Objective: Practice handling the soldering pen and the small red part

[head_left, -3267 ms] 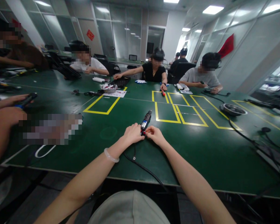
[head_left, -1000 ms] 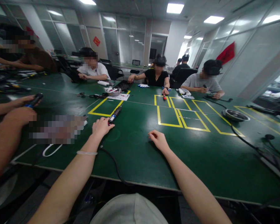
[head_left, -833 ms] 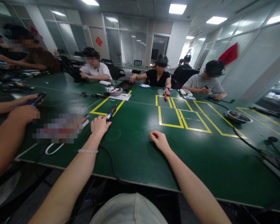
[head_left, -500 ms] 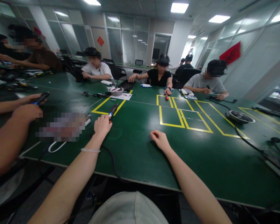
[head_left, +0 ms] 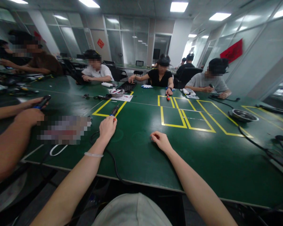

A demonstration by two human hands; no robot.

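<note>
My left hand (head_left: 108, 128) is closed around a slim blue-and-black soldering iron (head_left: 114, 110). Its dark front end points away from me, over the edge of a yellow-taped area. A black cord (head_left: 113, 161) trails across the table beside my left wrist and over the near edge. My right hand (head_left: 160, 140) rests on the green tabletop (head_left: 134, 150), its fingers curled in with nothing visible in them. Part of the iron's handle is hidden by my left fingers.
Yellow tape rectangles (head_left: 174, 125) mark the table ahead. A round metal object (head_left: 244, 115) sits at right beside black cables. At left, another person's hands (head_left: 29, 116) hold a dark tool near a blurred packet (head_left: 66, 130). Several people sit across the table.
My left hand has moved slightly right with the soldering iron, whose handle now shows less. My right hand stays nearly still.
</note>
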